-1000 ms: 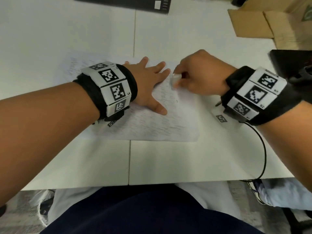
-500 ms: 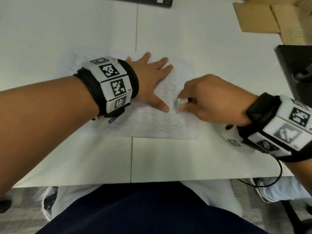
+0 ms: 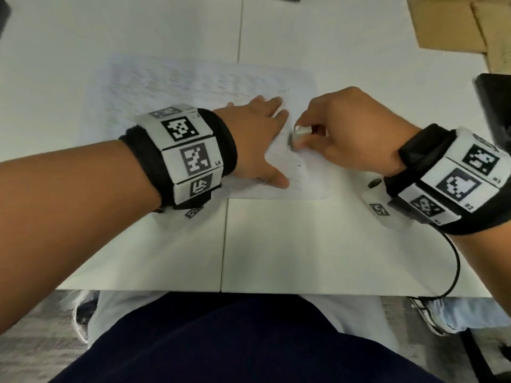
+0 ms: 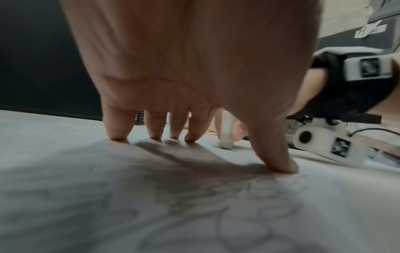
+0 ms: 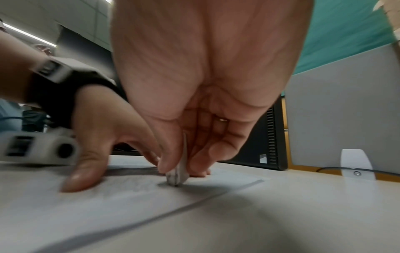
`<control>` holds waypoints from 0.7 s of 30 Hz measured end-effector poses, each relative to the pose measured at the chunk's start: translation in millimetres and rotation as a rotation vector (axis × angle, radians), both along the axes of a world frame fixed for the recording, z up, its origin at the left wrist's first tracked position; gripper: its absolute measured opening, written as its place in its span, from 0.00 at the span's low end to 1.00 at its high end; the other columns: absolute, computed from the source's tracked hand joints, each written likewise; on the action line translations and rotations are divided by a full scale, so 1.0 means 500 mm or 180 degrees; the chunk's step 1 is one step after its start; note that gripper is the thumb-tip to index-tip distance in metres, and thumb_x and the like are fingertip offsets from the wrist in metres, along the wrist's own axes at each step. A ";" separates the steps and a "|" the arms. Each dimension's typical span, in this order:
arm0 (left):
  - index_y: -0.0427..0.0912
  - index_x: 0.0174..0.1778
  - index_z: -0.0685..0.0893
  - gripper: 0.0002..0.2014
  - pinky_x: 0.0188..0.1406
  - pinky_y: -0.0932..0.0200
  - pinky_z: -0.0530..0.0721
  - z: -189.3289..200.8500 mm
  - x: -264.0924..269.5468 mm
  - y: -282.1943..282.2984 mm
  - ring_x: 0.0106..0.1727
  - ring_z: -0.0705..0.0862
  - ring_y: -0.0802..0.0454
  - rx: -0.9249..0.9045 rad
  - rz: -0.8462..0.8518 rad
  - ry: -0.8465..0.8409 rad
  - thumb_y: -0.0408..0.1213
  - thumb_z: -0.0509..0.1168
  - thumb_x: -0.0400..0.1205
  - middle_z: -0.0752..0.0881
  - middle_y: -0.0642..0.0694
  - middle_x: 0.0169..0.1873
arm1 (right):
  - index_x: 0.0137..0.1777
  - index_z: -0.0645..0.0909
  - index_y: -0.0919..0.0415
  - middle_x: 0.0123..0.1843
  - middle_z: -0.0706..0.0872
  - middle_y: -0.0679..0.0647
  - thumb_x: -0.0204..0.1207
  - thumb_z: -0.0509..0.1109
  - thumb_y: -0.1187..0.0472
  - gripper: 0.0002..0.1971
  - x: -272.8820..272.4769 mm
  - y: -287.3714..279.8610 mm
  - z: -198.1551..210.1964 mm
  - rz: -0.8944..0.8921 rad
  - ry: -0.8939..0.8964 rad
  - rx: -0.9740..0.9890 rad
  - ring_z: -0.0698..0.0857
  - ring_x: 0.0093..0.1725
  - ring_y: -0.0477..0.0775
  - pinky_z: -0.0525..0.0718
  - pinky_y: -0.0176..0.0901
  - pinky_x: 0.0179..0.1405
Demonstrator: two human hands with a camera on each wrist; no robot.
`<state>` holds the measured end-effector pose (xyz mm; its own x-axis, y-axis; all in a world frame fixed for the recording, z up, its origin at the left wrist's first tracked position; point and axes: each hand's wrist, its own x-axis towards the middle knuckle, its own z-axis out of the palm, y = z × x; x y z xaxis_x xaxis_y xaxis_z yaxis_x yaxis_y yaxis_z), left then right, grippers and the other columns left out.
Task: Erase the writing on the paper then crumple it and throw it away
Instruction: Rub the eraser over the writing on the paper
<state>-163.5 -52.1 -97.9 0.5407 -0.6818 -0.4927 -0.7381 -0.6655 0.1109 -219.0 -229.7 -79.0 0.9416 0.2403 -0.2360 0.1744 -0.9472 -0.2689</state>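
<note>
A white sheet of paper (image 3: 179,84) covered in faint pencil writing lies flat on the white table (image 3: 304,244). My left hand (image 3: 260,139) presses on it with straight, spread fingers (image 4: 116,130), thumb tip down on the sheet. My right hand (image 3: 340,131) pinches a small white eraser (image 3: 300,134) between thumb and fingers. The eraser's (image 5: 176,177) grey-smudged lower end touches the paper (image 5: 65,214) just right of the left hand (image 5: 103,137). In the left wrist view the eraser (image 4: 225,135) stands upright on the paper (image 4: 108,205) beyond the thumb.
Flattened brown cardboard (image 3: 453,26) lies at the table's far right, with a dark object (image 3: 495,106) at the right edge. A black cable (image 3: 453,269) hangs off the near edge by my right wrist. A dark computer case (image 5: 268,140) and a grey panel (image 5: 346,111) stand behind the table.
My right hand with the eraser slid down the sheet toward me, then back up beside the left fingertips. The left hand stayed pressed on the paper.
</note>
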 end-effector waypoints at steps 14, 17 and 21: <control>0.60 0.84 0.35 0.60 0.75 0.21 0.53 -0.007 0.026 -0.001 0.84 0.38 0.31 0.0181 -0.0012 0.0062 0.81 0.57 0.63 0.35 0.62 0.84 | 0.56 0.92 0.58 0.48 0.92 0.56 0.81 0.74 0.49 0.14 0.065 -0.013 0.016 -0.0142 -0.0013 0.0021 0.87 0.48 0.57 0.85 0.50 0.53; 0.58 0.84 0.34 0.61 0.75 0.22 0.56 -0.011 0.026 0.006 0.84 0.39 0.31 0.0254 0.0010 -0.0013 0.83 0.54 0.62 0.34 0.61 0.83 | 0.54 0.91 0.61 0.46 0.91 0.58 0.82 0.73 0.48 0.16 0.049 -0.010 0.008 -0.0004 -0.0073 -0.0079 0.86 0.46 0.59 0.86 0.56 0.52; 0.58 0.84 0.34 0.61 0.76 0.22 0.56 -0.010 0.025 0.009 0.84 0.39 0.32 0.0249 0.0022 -0.0027 0.82 0.56 0.63 0.34 0.61 0.83 | 0.56 0.91 0.57 0.47 0.90 0.54 0.83 0.70 0.49 0.14 -0.058 0.006 -0.004 0.0262 -0.0146 0.0169 0.86 0.44 0.58 0.84 0.51 0.48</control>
<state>-151.1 -47.8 -103.0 0.5496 -0.6376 -0.5398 -0.7341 -0.6770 0.0522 -247.8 -226.5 -81.2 0.9277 0.3283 -0.1779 0.2643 -0.9139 -0.3082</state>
